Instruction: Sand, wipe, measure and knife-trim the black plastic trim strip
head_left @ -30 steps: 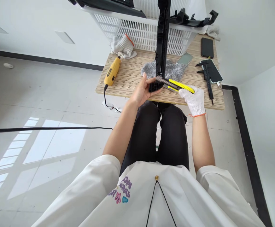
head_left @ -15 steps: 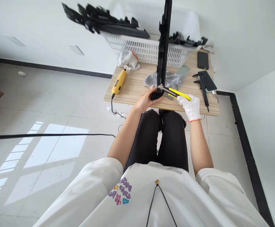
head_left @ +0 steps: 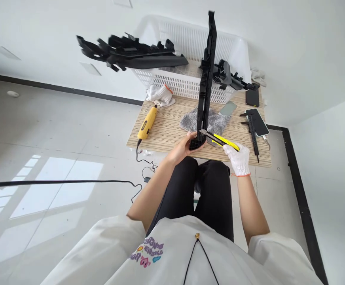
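Note:
My bare left hand (head_left: 181, 150) grips the near end of a long black plastic trim piece (head_left: 206, 85), which stretches away from me across the table toward the basket. In my right hand (head_left: 238, 157), covered by a white knit glove, is a yellow utility knife (head_left: 225, 141). Its blade is out and points left, at or very close to the trim piece just above my left fingers; whether it touches I cannot tell. Under the trim piece lies a grey cloth (head_left: 190, 120).
Behind stands a white plastic basket (head_left: 172, 81) with several black plastic parts (head_left: 143, 57) sticking out over its rim. A yellow rotary tool (head_left: 148, 122) and white gloves (head_left: 160, 95) lie at the table's left. Right are a black caliper (head_left: 252, 132) and a phone (head_left: 260, 122).
The whole view has tilted up, so everything sits lower in the picture. My hands keep hold of the trim piece and the knife, with the blade still near the same end.

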### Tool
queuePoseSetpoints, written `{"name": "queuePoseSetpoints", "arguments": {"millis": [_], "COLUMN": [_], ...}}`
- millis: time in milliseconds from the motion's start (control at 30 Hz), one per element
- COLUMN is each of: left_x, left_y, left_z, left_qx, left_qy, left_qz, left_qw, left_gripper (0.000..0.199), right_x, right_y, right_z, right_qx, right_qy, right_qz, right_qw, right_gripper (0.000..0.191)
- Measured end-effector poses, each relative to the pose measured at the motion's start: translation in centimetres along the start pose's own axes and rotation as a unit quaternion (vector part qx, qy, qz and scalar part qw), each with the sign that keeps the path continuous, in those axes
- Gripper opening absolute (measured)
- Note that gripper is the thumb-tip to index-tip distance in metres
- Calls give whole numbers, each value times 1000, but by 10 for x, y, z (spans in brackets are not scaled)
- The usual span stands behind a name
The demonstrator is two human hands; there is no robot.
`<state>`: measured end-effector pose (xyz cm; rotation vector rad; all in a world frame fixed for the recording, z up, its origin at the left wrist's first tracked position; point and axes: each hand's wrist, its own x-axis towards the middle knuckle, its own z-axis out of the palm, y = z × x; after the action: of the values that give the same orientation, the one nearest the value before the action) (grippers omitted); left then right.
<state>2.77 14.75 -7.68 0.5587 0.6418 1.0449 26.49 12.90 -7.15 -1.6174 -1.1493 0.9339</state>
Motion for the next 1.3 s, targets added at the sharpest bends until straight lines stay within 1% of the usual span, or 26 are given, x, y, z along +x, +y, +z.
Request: {"name": "queuePoseSetpoints", "arguments": {"millis": [100, 200, 300, 367, 467, 567, 733, 833, 933, 1067, 1167, 1200, 1267, 1300], "left_x": [-4, -6, -5, -4, -4, -4, -2, 2, 5, 6, 6, 5, 4, 4], "left_y": [2, 5, 4, 3, 3, 3, -1, -3, -2, 1, 3, 3, 3, 3], "left_z": [-2, -2, -2, -2, -2, -1, 0, -1, -1, 1, 2, 2, 2, 1], "left_qx": [-27, -41, -41, -40, -20, 5, 19, 24, 16, -29, -37, -34, -25, -18], "left_qy": [-8, -13, -3, 9, 9, 16, 43, 46, 45, 79, 62, 53, 39, 30], "left_qz": [-21, -45, -54, -50, -41, -27, -6, 13, 5, 13, 5, 5, 15, 16], "left_qw": [999, 998, 998, 998, 999, 999, 999, 999, 999, 996, 997, 998, 999, 999], "left_gripper": [43, 45, 44, 40, 37, 32, 22, 24, 31, 31, 28, 27, 24, 24], "right_x": [-4, -7, -8, -8, -6, -4, 0, 2, 1, -1, -1, -1, -1, -1], "right_y": [3, 0, -4, -6, -6, -5, 2, 5, 3, -4, -5, -5, -5, -4], "right_z": [-5, -9, -11, -10, -9, -9, -14, -16, -15, -12, -11, -11, -11, -11], "right_qx": [-28, -51, -70, -79, -80, -66, -39, -18, -24, -34, -39, -36, -21, -14], "right_qy": [-1, -15, -33, -38, -32, -40, -58, -72, -117, -100, -147, -146, -115, -110], "right_qz": [6, 7, 1, -4, 1, 9, 5, -11, -24, -44, -56, -55, -53, -52], "right_qw": [1000, 999, 997, 996, 996, 997, 998, 997, 993, 993, 987, 987, 992, 992], "right_gripper": [33, 29, 25, 25, 27, 29, 32, 32, 34, 36, 38, 39, 39, 39]}}
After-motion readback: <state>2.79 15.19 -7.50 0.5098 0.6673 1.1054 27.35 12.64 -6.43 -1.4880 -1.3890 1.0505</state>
